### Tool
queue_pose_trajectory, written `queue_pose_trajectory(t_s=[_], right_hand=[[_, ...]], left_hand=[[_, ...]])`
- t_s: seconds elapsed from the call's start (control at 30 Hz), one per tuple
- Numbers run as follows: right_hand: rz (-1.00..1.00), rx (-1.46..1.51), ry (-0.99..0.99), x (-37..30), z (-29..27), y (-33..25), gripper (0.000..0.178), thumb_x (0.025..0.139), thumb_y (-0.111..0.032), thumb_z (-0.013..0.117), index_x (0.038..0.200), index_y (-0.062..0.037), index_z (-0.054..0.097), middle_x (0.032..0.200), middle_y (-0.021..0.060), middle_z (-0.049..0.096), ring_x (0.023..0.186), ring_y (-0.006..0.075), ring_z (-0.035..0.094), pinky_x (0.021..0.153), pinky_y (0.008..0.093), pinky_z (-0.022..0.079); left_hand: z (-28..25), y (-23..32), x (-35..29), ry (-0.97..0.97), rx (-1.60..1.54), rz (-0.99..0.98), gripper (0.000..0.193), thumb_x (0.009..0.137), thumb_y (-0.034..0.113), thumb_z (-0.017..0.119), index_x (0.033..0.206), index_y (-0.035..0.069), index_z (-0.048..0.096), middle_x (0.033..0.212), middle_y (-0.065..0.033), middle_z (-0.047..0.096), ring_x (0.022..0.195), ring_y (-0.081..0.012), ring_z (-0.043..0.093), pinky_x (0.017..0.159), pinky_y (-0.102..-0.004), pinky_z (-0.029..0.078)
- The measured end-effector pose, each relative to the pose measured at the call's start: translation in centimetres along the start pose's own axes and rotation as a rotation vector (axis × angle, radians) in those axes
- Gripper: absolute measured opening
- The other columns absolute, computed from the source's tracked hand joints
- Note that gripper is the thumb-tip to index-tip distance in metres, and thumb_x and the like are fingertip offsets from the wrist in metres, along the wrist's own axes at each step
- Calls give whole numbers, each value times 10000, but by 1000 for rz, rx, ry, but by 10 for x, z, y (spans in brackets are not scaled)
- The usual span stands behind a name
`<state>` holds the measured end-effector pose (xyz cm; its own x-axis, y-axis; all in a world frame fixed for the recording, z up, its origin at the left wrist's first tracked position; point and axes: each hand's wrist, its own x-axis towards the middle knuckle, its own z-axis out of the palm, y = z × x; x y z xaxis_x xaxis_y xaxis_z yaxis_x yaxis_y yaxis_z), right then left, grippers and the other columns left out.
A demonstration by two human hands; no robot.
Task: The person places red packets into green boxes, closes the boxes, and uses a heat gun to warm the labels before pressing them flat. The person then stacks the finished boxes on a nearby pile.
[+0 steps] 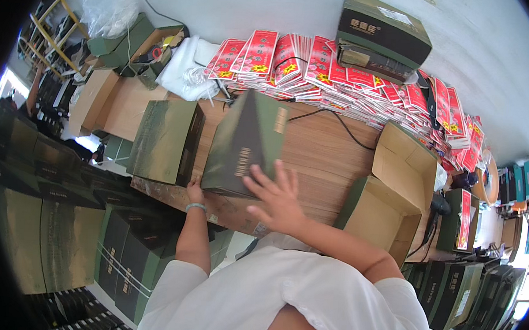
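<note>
A closed green shoe box [232, 138] with a dark panel stands on the wooden table [333, 145] in front of me. My right hand [277, 196] lies over its near right side, fingers spread and palm toward the box. At the box's near left corner is my left hand [194, 192], a bracelet on its wrist; its fingers are partly hidden in the gap beside a second closed green box [165, 139]. To the right, an open box [374, 218] has its lid raised, and its cardboard inside looks bare.
Red-and-white printed packets [320, 65] are heaped along the wall, with two stacked boxes [384, 38] on top. A black cable [347, 126] crosses the table. White foam wrap [182, 67] lies back left. Stacked boxes [130, 247] crowd the floor at left, more boxes [452, 288] at right.
</note>
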<state>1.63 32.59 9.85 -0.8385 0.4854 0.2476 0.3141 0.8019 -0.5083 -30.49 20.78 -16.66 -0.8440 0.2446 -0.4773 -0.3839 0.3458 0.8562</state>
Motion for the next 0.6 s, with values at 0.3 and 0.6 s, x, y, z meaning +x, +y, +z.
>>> queue_pose_trajectory(t_s=[0.3,0.6], right_hand=[[-23,-154,12,-1,8,18,507,964,-436,514,1380,-147,540,1617,61,196,1503,358,61,1132,648,147],[1365,-596,461,-222,-126,356,733,893,-391,640,1439,13,365,1455,240,433,1350,395,411,1093,499,368]], left_hand=[[-7,-19,-19,-116,-433,143,423,1035,313,309,1189,-8,538,1193,-102,574,1060,-216,539,956,-365,430],[41,-94,-95,-348,-176,115,365,1028,263,378,1285,44,517,1189,-84,565,1023,-227,557,890,-375,483]])
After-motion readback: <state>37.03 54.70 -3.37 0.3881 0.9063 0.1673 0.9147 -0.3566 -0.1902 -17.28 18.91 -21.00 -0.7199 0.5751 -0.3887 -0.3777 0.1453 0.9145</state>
